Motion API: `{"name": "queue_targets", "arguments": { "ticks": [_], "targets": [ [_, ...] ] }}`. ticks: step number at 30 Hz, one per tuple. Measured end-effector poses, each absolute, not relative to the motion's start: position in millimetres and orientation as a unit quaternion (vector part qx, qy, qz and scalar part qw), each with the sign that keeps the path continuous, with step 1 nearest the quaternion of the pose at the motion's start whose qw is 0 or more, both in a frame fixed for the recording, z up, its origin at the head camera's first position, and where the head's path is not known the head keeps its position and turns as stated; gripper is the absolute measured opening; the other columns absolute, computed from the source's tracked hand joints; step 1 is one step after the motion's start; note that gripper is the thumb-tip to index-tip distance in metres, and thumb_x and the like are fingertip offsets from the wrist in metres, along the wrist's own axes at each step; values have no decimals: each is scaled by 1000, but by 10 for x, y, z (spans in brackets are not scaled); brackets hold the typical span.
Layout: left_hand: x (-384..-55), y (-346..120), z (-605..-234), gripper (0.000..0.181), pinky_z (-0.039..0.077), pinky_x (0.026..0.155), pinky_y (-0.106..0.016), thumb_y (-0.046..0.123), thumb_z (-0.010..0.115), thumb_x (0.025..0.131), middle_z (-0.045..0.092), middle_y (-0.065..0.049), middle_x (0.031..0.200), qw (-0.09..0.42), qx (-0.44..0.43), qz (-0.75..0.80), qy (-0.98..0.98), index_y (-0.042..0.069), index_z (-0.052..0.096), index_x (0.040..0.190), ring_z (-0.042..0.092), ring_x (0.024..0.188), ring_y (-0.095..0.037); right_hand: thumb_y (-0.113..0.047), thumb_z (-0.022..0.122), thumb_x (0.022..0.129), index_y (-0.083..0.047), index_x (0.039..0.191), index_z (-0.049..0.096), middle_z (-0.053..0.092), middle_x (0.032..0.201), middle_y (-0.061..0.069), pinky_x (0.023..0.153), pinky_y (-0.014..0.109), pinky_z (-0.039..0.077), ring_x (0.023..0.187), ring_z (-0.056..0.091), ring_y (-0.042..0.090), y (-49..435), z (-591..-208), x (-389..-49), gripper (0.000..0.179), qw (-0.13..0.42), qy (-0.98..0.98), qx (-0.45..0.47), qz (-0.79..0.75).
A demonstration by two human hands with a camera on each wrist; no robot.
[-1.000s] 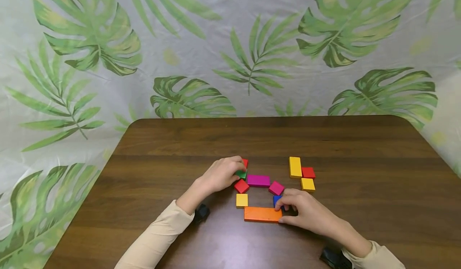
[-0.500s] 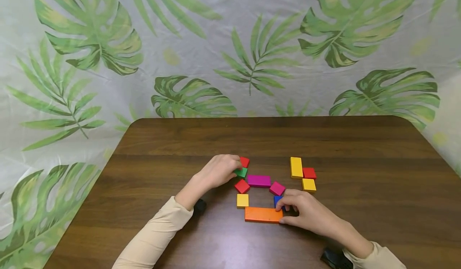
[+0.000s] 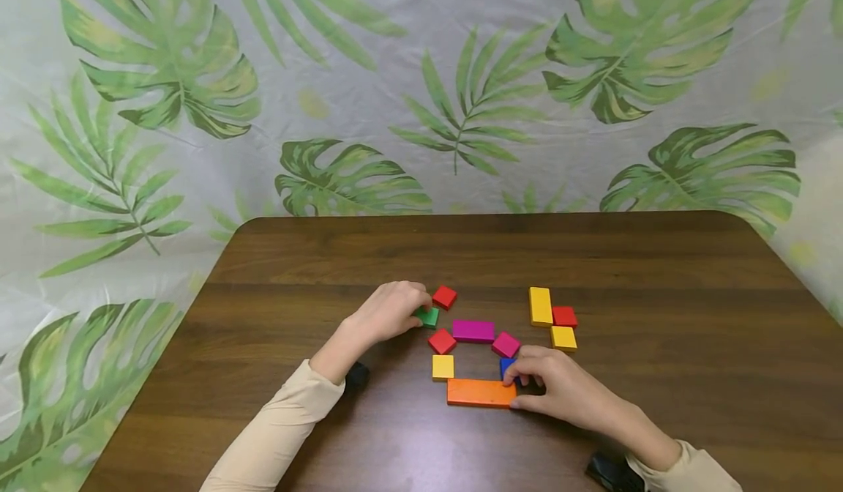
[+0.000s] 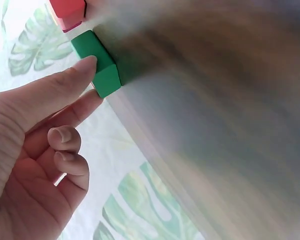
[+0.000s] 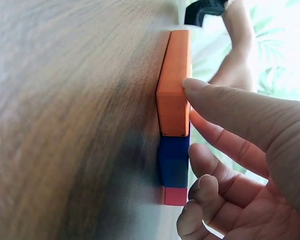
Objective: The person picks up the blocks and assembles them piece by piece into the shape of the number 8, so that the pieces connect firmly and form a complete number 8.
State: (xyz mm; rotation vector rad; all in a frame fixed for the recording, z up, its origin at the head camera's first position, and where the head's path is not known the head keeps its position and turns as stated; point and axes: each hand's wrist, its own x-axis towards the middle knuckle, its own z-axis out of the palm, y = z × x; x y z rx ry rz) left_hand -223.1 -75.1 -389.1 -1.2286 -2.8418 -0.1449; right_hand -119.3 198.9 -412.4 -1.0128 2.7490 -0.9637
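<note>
My left hand (image 3: 390, 313) pinches a green block (image 3: 429, 318) between thumb and index finger; the left wrist view shows the green block (image 4: 97, 62) with the other fingers curled back. Just beyond it lies a tilted red block (image 3: 444, 297). My right hand (image 3: 560, 382) grips the right end of a long orange block (image 3: 481, 393), thumb on the near edge and index finger at the far edge. Behind that end sits a blue block (image 5: 174, 160), partly hidden by the fingers in the head view. A magenta square block (image 3: 506, 344) is just beyond it.
On the brown table (image 3: 329, 258) a long magenta block (image 3: 473, 332), a second red block (image 3: 442, 341) and a yellow square block (image 3: 443, 367) lie between the hands. Farther right, a tall yellow block (image 3: 540, 307) touches a red block (image 3: 564, 316), with a small yellow block (image 3: 563, 338) below.
My left hand has drawn the green block leftward, away from the long magenta block and the far red block, which is now uncovered and slightly turned. My right hand has stayed put.
</note>
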Motion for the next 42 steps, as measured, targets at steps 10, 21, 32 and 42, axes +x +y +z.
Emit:
{"name": "queue_targets", "arguments": {
  "ticks": [10,21,32,42],
  "targets": [
    [-2027,-1036,-3908,11,51,68,-27,13,76,76,67,5,86,33,-376,-78,-923,15,71,85,61,76,-10,-20,78,73,-20,86,65,52,77,-10,59,14,39,68,43,-1,2008,-4114,-1229,18,39,895,-315,-313],
    [-1619,-1157,-3941,15,51,70,-23,16,79,73,66,7,87,18,-404,-111,-908,15,72,86,62,77,-7,-21,78,74,-20,85,65,50,76,-10,59,14,39,70,44,-1,1999,-4136,-1239,17,44,896,-310,-313],
    [-1306,-1033,-3920,13,48,70,-20,19,79,73,62,9,79,1,-446,-91,-890,17,71,83,54,68,-1,-21,78,74,-21,86,65,51,77,-11,60,14,40,71,45,-1,1992,-4131,-1221,18,38,895,-312,-315],
    [-1157,-921,-3966,15,47,70,-17,29,77,75,65,10,84,-17,-467,-98,-879,19,72,86,54,71,1,-21,78,73,-20,86,65,51,77,-11,60,14,40,72,45,-1,1958,-4133,-1200,18,32,897,-315,-307]
  ]
}}
